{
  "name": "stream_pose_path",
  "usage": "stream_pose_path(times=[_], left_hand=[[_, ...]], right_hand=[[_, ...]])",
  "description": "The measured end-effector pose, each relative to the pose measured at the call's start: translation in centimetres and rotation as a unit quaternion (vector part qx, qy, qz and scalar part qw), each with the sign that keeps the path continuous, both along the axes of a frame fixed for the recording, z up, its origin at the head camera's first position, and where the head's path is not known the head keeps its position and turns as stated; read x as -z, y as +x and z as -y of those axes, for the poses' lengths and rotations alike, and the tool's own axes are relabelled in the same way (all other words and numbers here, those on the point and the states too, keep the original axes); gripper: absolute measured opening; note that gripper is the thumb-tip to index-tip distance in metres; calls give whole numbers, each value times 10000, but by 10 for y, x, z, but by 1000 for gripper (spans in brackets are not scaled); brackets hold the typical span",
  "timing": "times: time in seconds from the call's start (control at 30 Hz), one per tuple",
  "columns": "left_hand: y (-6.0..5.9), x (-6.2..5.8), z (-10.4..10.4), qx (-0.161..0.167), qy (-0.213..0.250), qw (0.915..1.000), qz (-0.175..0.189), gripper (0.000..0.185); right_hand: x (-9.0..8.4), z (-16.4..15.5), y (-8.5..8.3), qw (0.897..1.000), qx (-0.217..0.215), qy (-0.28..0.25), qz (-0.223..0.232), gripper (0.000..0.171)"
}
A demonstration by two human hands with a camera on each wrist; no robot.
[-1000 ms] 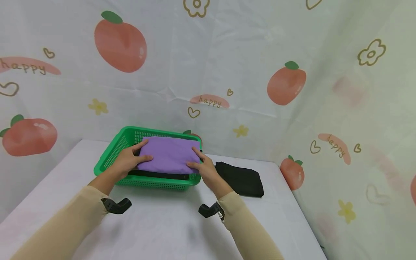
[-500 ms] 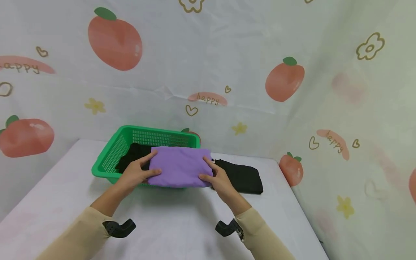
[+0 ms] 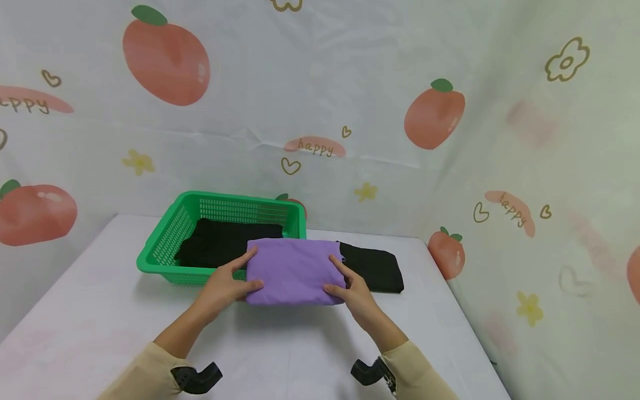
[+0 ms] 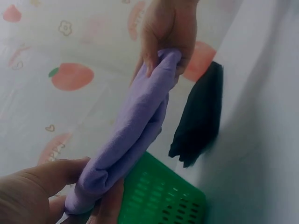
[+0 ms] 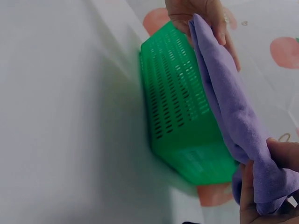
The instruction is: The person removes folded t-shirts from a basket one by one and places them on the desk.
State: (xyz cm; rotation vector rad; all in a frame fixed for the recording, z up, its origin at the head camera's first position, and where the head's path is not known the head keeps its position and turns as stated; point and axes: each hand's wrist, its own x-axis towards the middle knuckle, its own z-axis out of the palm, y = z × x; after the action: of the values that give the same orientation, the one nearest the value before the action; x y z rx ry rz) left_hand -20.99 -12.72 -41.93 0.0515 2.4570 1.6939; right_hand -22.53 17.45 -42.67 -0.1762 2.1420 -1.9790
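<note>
A folded purple cloth (image 3: pixel 292 271) hangs in the air just in front of the green basket (image 3: pixel 165 247), held flat between both hands. My left hand (image 3: pixel 226 282) pinches its left edge, thumb on top; the same grip shows in the left wrist view on the purple cloth (image 4: pixel 135 128). My right hand (image 3: pixel 351 290) pinches the right edge, seen again near the purple cloth (image 5: pixel 229 116) in the right wrist view. A folded black cloth (image 3: pixel 227 240) lies inside the basket. Another folded black cloth (image 3: pixel 375 268) lies on the table to the right.
The white table (image 3: pixel 280 344) stretches toward me in front of the basket. Fruit-printed curtains (image 3: pixel 320 100) close off the back and the right side. The green basket (image 5: pixel 180 116) stands at the back left of the table.
Both hands lifted the purple cloth out of the basket and carried it toward me and to the right. The black cloth inside the basket is now uncovered.
</note>
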Motion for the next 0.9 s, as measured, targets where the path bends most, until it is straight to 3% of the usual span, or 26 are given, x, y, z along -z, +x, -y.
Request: stream_pose_path(times=[0.23,0.43,0.63,0.77,0.9], left_hand=[[5,6,-18,24,316,9995,90,83],[7,14,-39,35,994,9946,299,81],[10,18,-51,8,1009,9947,195,80],[14,21,-58,188,1085,9938,155,80],[19,28,-63,677,1475,9867,97,83]], right_hand=[[7,-21,10,9997,-106,142,-178,76],[11,-38,13,9997,224,76,-57,75],[14,-49,16,9995,306,43,-15,73],[16,-58,21,9995,320,64,6,73],[19,-68,29,9994,320,160,4,73]])
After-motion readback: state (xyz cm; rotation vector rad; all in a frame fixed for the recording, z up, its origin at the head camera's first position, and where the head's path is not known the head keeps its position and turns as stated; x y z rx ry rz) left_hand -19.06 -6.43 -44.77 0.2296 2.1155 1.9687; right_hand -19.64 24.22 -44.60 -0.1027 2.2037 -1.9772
